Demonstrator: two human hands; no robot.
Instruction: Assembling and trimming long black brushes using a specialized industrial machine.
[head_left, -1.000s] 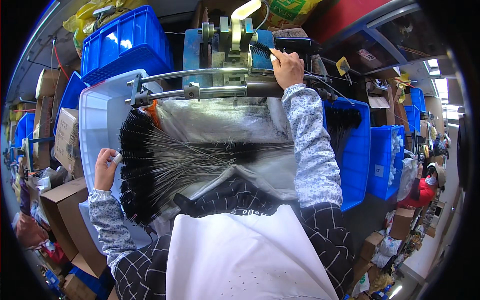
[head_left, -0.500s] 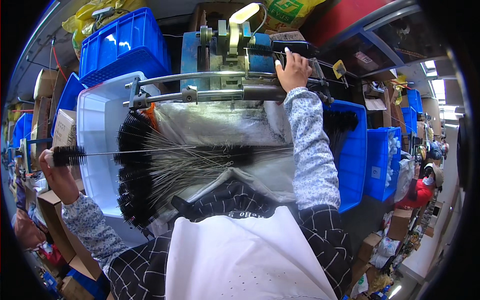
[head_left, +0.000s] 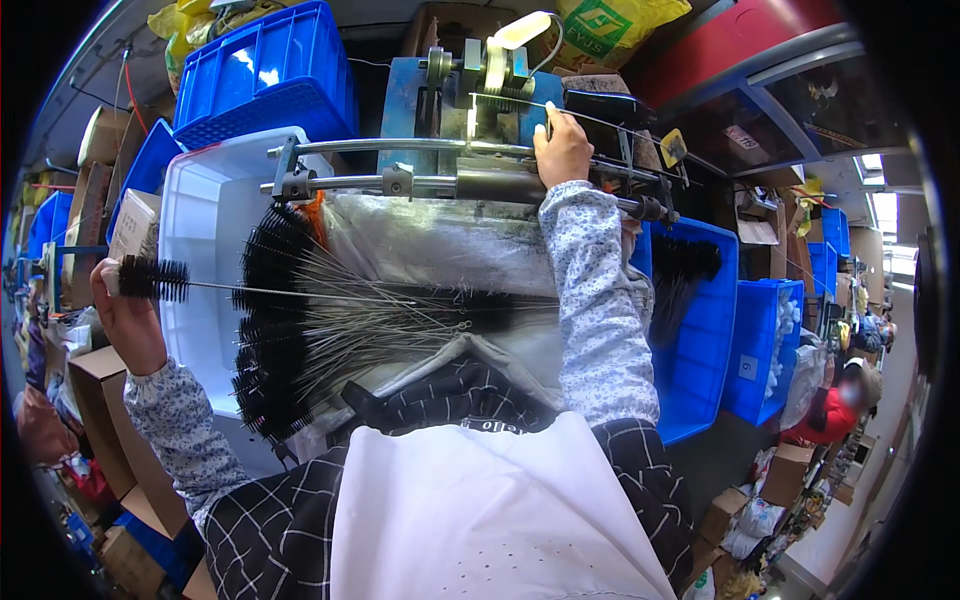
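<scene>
Mid-feed, we judge: our left hand, fingers clamped on a black bottle brush held out left over the white bin, right hand gripping the machine; next, carry the wire stem across.

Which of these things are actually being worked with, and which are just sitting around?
In use:
left hand holding a black bottle brush
right hand on the blue machine
pile of brushes

Lying about:
blue crates
cardboard boxes
yellow sack
</scene>
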